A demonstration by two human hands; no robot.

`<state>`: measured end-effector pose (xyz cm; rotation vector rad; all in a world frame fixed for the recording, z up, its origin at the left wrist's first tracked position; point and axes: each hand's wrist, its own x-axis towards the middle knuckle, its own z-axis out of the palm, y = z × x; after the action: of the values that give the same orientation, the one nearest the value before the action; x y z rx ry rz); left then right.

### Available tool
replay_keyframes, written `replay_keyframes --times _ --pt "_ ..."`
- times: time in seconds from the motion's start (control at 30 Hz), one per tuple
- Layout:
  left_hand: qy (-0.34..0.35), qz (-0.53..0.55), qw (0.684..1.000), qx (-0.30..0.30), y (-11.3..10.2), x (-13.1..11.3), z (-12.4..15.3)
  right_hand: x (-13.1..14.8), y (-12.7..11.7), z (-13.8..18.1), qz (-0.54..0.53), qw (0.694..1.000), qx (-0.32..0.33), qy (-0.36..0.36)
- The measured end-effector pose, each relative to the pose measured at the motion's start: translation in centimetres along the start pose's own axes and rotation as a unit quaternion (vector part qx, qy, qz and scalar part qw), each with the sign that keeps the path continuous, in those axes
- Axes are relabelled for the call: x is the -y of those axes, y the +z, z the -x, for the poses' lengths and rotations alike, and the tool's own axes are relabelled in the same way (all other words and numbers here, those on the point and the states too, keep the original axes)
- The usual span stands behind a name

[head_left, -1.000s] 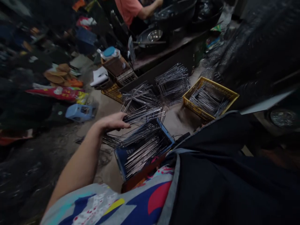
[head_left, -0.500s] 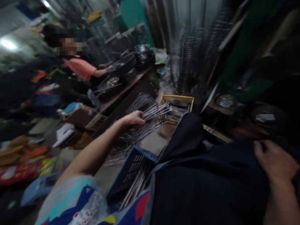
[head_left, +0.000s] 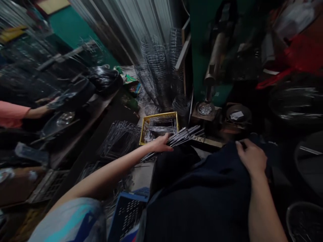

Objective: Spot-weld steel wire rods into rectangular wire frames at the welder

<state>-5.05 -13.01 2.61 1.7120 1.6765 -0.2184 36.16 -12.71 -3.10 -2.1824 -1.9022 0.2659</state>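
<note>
My left hand (head_left: 161,144) is closed around a bundle of thin metal wire pieces (head_left: 185,135), which point to the right above my lap. Just beyond that hand is a yellow crate (head_left: 177,121) with similar wire pieces inside. My right hand (head_left: 252,156) lies on the dark apron (head_left: 202,198) near my right knee, its fingers curled onto the cloth; some fingertips are hidden. More bent wire frames (head_left: 118,137) lie in a heap left of the yellow crate.
A blue crate (head_left: 128,211) stands beside my left leg. Stacked wire baskets (head_left: 157,67) rise behind the yellow crate. A machine with a round metal piece (head_left: 205,108) is ahead to the right. A co-worker's arm (head_left: 37,111) reaches over a bench at left.
My view has turned to the right. The wire bundle in my left hand has moved right, from over the wire heap to above my lap. My right hand stays on the apron.
</note>
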Motion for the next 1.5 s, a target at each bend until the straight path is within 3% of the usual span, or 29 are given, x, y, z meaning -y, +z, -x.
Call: replay_keyframes --times 0.17,0.33,0.43,0.77,1.1,1.37,1.5 --pt "-0.01 0.001 0.999 0.052 2.6 -2.4 -4.9 0.1 -0.3 0.3 -0.005 1.0 0.005 -0.001" --pt "-0.025 -0.013 0.998 0.05 4.1 -1.9 -7.3 -1.0 -0.7 0.9 -0.024 1.0 -0.005 0.012" --pt "-0.022 -0.023 0.999 0.041 4.3 -1.2 -6.5 -1.6 -0.6 0.9 -0.038 0.999 -0.018 0.023" --pt "0.01 -0.027 1.0 -0.012 6.1 0.4 0.1 -1.0 -0.2 0.5 -0.028 0.999 -0.013 0.02" --pt "0.013 -0.105 0.994 -0.005 6.0 -2.0 -1.8 -0.1 -0.3 0.4 0.026 1.0 0.009 0.013" --pt "0.028 -0.134 0.991 -0.002 7.3 -2.4 -1.5 0.1 -0.8 0.8 0.056 0.998 0.012 0.014" --pt "0.052 -0.112 0.992 -0.025 6.2 -4.0 -1.7 0.0 -0.4 0.6 0.059 0.998 0.005 0.01"
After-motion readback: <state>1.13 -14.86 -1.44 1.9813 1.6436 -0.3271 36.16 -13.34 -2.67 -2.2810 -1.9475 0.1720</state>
